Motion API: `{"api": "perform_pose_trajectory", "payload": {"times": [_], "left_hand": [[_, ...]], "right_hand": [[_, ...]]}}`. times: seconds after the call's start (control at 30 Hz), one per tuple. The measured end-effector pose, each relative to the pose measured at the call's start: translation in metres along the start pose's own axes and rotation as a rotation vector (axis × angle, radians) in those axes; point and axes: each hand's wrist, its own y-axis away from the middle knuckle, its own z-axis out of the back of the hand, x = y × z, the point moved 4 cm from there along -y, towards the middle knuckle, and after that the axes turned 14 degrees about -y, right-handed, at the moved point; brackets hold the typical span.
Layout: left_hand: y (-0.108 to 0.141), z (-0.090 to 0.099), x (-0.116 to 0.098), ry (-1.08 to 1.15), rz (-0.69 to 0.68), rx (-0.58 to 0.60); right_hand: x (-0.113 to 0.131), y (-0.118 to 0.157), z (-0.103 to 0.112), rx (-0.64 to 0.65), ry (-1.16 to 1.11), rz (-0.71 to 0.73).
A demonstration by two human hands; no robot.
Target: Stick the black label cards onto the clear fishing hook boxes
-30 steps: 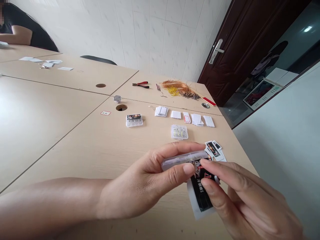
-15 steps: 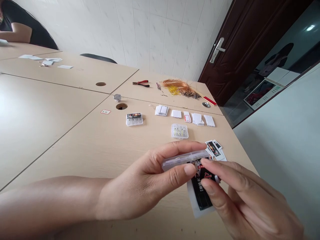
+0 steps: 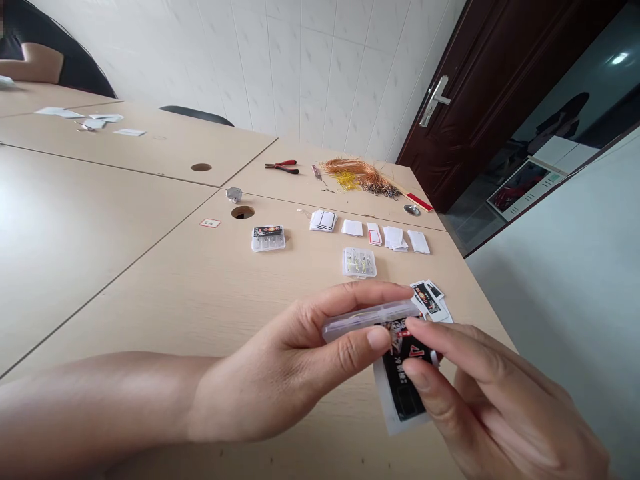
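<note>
Near the right side of the pale wood-grain table (image 3: 150, 300), I log two bare hands raised over the surface; the left hand (image 3: 290, 363) holds a flat, rectangular box of clear rigid plastic (image 3: 345, 327), tilted, thumb across the front and fingers along the far side; its thumb tip also bears on a glossy black printed label (image 3: 400, 393), below which hangs a strip of whitish translucent backing (image 3: 389, 417); the right hand (image 3: 510, 400) has index finger and thumb narrowly parted, both tips at the label's right part; I cannot tell whether they pinch it or only press.

Handling, my estimate: box light, stiff, rather slippery, possibly brittle under a hard squeeze, best gripped by its long edges; label thin, pliant, easily creased, best taken at a corner.

Materials: just beyond the hands, a loose pile of white-bordered black printed labels (image 3: 427, 300); farther, a ribbed clear plastic case with yellowish contents (image 3: 359, 263); to its left, a clear plastic case with a black label band (image 3: 269, 239); far side, slim pliers with red-and-black handles (image 3: 284, 167) beside a tangled bundle of fine copper-coloured strands (image 3: 345, 167), springy-looking.
</note>
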Motion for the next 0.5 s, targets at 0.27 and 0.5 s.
{"api": "perform_pose_trajectory", "payload": {"times": [0.27,0.5], "left_hand": [[0.0009,-0.0007,0.0008,0.043,0.004,0.015],[0.0006,0.0008,-0.0017,0.039,0.007,0.001]], "right_hand": [[0.0015,0.0005,0.0028,0.020,-0.020,0.014],[0.0043,-0.0015,0.0015,-0.028,-0.003,0.024]]}}
